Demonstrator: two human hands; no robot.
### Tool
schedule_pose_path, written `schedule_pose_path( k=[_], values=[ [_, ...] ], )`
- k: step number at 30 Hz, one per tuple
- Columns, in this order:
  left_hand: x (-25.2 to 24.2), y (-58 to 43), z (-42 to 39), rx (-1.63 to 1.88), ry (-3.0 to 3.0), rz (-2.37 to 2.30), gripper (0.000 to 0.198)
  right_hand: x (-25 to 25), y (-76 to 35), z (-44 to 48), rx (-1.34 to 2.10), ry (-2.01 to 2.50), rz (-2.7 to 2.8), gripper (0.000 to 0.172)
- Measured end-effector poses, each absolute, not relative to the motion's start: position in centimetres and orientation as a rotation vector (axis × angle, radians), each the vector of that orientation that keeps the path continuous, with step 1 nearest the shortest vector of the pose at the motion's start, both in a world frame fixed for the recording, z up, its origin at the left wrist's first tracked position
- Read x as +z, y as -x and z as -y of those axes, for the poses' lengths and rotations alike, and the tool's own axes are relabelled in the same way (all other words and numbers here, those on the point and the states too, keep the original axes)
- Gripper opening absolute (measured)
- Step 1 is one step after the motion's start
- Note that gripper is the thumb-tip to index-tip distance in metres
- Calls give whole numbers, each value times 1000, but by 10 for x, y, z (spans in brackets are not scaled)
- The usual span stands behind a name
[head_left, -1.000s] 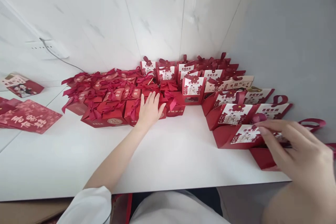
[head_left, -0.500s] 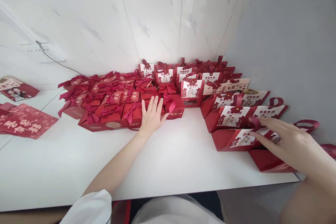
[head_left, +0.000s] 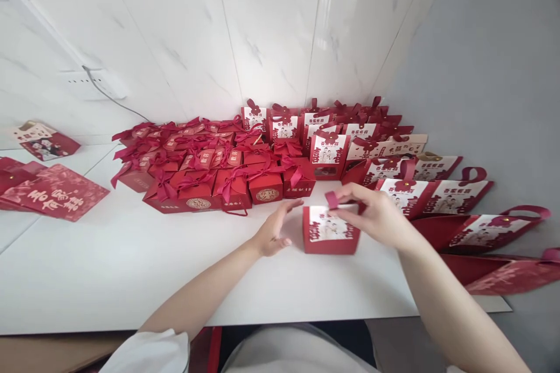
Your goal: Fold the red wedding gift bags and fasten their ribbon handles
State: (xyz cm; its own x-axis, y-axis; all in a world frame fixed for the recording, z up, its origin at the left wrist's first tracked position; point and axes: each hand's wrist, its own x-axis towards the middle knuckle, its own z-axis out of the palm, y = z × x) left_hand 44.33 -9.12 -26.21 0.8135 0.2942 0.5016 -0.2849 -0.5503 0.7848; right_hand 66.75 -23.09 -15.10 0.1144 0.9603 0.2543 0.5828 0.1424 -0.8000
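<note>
R hand (head_left: 376,217) pinches top tab (head_left: 331,199) of red gift box (head_left: 331,232) on surface (head_left: 131,268), hiding box's R corner. L hand (head_left: 273,232) loosely open just beside; contact unclear.

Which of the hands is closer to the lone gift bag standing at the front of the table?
Right. The right hand pinches the gift bag at its top, by the handle. The left hand is open just beside the bag's left side, apparently not touching it.

A single head-worn camera looks forward and down across the table (head_left: 109,268) toward the tiled wall (head_left: 271,35); the left hand (head_left: 273,233), right hand (head_left: 376,218) and box (head_left: 330,239) lie close beneath it. Edges look bowed, perhaps from a wide lens.
</note>
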Motion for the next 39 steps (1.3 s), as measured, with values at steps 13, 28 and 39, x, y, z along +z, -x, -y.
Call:
schedule_pose_path(
  k=[13, 28, 39],
  values=[
    [-256, -437, 71, 764, -1840, -498, 54, -246, -624, 186, 794, 1300, 1010, 52],
    [-271, -439, 66, 679, -1613, -324, 49, -260, -623, 193, 908, 1335, 1051, 52],
    [-269, -444, 68, 713, -1622, -443, 47, -268, -644, 187, 1097, 1257, 1184, 57]
  ],
)
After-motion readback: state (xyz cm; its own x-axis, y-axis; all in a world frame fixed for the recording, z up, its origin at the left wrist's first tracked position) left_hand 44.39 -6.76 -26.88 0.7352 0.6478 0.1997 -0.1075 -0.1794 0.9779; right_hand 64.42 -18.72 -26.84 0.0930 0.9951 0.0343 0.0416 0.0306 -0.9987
